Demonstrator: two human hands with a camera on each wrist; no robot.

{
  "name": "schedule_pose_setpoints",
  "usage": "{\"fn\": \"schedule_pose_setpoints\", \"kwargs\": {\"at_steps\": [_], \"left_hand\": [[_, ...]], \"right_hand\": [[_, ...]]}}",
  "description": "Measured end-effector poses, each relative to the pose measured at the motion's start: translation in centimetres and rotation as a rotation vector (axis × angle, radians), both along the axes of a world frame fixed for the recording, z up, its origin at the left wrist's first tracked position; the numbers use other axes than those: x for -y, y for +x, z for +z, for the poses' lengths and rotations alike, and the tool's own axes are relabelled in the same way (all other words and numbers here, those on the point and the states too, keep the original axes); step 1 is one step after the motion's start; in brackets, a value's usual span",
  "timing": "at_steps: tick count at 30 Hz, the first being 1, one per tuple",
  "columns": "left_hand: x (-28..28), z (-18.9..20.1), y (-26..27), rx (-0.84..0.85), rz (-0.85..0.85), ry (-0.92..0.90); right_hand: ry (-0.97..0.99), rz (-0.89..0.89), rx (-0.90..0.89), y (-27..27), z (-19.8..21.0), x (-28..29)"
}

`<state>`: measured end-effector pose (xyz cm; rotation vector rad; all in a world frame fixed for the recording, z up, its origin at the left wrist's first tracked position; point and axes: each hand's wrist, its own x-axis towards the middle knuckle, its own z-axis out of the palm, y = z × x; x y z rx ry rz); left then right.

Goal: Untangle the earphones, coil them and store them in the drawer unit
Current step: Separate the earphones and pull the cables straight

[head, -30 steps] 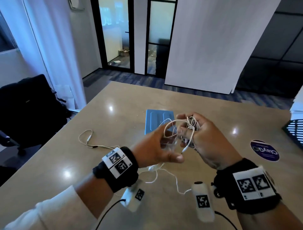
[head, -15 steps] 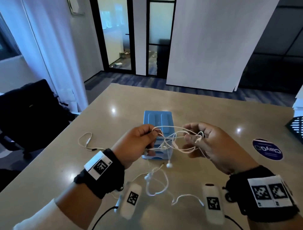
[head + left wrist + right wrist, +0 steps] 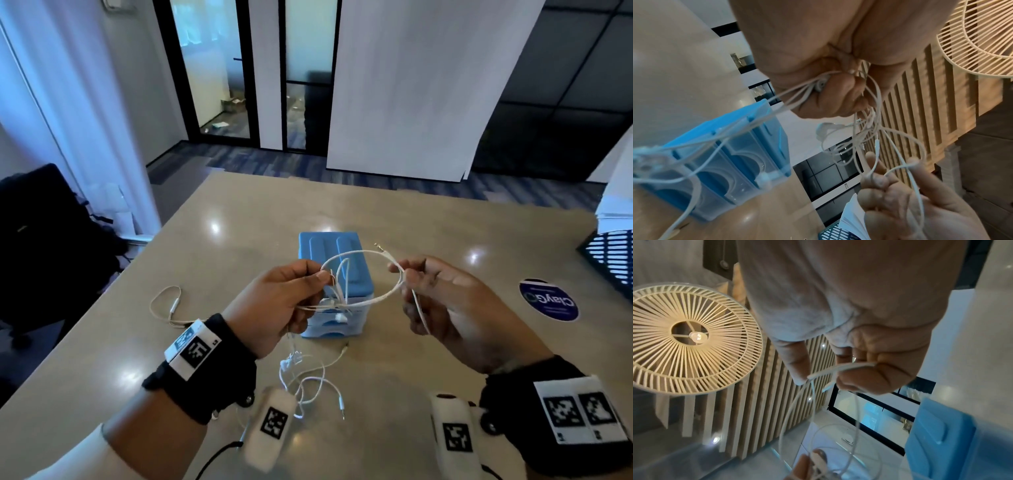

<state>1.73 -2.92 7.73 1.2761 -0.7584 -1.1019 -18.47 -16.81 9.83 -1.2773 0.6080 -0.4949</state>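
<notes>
- Head view: a white earphone cable [image 3: 363,274] is stretched in a loop above the table [image 3: 445,246] between two raised hands. A bundle of strands is pinched by the left hand [image 3: 274,308], and one strand is pinched by the right hand [image 3: 442,301] between thumb and forefinger. The blue drawer unit [image 3: 334,260] stands on the table just behind the loop; loose cable hangs down onto the table in front of it. A second, beige cable [image 3: 171,308] lies apart, to the left.
- Left wrist view: curled fingers [image 3: 830,99] are closed round several strands and one earbud [image 3: 821,84] — the drawer unit [image 3: 764,129] is seen beside them.
- Right wrist view: a doubled strand [image 3: 842,368] is pressed between thumb and forefinger.
</notes>
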Motion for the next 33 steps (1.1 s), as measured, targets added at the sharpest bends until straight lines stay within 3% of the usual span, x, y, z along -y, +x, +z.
{"fn": "schedule_pose_setpoints", "kwargs": {"at_steps": [5,17,29,30,33], "left_hand": [[0.5,1.5,0.0,-0.017,0.034,0.001],[-0.2,4.1,-0.1,-0.002,-0.038,-0.071],[0.7,4.1,0.0,0.027,-0.224,-0.057],[0.8,4.1,-0.1,0.032,-0.251,-0.061],[1.5,4.2,-0.8,0.014,-0.318,-0.077]], "right_hand": [[-0.226,-0.074,-0.139,-1.5,-0.4,1.1],[-0.389,-0.279,-0.223,-4.0,-2.7,3.1],[-0.697,-0.212,-0.757,-4.6,-5.6,4.9],[-0.715,-0.188,-0.736,-4.4,-5.6,4.9],[-0.688,-0.058,-0.356,-3.0,-4.9,4.1]]}}
